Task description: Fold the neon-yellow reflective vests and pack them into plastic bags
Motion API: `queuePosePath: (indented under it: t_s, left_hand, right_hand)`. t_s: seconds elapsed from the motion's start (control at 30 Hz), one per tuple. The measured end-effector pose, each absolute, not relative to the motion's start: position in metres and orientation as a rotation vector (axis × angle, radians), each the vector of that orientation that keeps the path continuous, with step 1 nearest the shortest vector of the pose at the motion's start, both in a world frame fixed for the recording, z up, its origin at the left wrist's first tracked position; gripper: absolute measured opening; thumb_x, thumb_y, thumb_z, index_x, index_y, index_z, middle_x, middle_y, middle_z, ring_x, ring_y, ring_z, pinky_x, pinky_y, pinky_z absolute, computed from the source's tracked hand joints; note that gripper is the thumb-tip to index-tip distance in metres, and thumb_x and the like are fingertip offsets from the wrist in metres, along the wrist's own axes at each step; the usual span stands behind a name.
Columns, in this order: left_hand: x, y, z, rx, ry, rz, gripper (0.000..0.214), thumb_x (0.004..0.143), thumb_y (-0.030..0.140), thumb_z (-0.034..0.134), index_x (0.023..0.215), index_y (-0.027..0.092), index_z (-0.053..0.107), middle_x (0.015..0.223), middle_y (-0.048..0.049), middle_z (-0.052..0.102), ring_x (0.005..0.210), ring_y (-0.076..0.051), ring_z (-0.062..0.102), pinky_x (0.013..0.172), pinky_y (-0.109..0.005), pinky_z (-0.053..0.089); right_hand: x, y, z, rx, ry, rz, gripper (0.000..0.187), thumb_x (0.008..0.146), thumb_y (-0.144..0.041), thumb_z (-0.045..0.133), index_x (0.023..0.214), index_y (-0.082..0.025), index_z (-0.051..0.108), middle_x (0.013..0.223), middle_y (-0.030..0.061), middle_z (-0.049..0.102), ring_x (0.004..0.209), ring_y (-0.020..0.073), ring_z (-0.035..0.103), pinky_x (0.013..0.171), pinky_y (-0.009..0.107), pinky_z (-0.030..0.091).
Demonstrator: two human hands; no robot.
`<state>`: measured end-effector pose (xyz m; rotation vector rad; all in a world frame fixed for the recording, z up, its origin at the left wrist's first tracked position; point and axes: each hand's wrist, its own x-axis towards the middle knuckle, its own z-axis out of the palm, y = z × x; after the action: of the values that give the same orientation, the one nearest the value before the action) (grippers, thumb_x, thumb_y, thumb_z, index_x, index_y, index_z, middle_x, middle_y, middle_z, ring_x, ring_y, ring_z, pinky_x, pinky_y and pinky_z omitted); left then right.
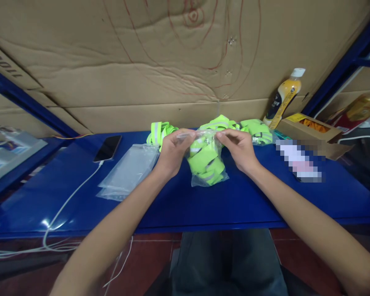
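A clear plastic bag (207, 164) with a folded neon-yellow reflective strap inside hangs between my two hands, just above the blue table. My left hand (174, 151) pinches the left corner of its top edge. At the other corner, the thumb and fingers of my right hand (239, 148) are closed on the same edge. Behind the bag lie more neon-yellow reflective straps (218, 122), partly hidden by it. Another bundle of straps (160, 133) sits behind my left hand. A bagged bundle (257, 130) rests behind my right hand.
Flat clear bags (128, 170) lie on the blue table (234, 205) left of my hands. Farther left is a phone (108, 148) on a white cable. At the right stand a bottle (284, 98) and an open cardboard box (314, 129). A cardboard wall (142, 94) closes the back.
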<state>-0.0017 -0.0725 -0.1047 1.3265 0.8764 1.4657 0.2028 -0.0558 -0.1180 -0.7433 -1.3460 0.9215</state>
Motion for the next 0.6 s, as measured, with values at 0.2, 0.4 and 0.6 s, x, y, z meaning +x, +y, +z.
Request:
queuePosePath:
  t_s: [0.2, 0.4, 0.6]
  left_hand:
    - [-0.005, -0.071, -0.102, 1.283, 0.850, 1.452, 0.034, 0.074, 0.049, 0.098, 0.084, 0.020, 0.084, 0.080, -0.0029, 0.077, 0.076, -0.016, 0.069, 0.071, -0.026, 0.057]
    - [-0.010, -0.066, -0.101, 1.219, 0.879, 1.375, 0.037, 0.069, 0.048, 0.100, 0.082, 0.018, 0.083, 0.087, -0.0085, 0.081, 0.086, -0.021, 0.076, 0.081, -0.033, 0.065]
    - [-0.013, -0.066, -0.101, 1.311, 0.911, 1.428, 0.039, 0.071, 0.052, 0.099, 0.079, 0.018, 0.080, 0.087, -0.0104, 0.082, 0.082, -0.022, 0.078, 0.077, -0.033, 0.065]
  right_hand:
    - [0.202, -0.054, -0.118, -0.739, -1.223, 0.987, 0.038, 0.070, -0.059, 0.095, 0.077, -0.025, 0.082, 0.084, 0.0020, 0.079, 0.080, 0.0177, 0.069, 0.080, 0.033, 0.056]
    - [0.208, -0.049, -0.120, -0.775, -1.097, 1.032, 0.029, 0.071, -0.050, 0.092, 0.078, -0.024, 0.081, 0.087, 0.0027, 0.079, 0.081, 0.0179, 0.066, 0.072, 0.030, 0.052]
    - [0.203, -0.045, -0.125, -0.854, -1.056, 0.884, 0.017, 0.077, -0.040, 0.080, 0.076, -0.024, 0.077, 0.084, 0.0036, 0.076, 0.083, 0.0200, 0.066, 0.073, 0.032, 0.052]
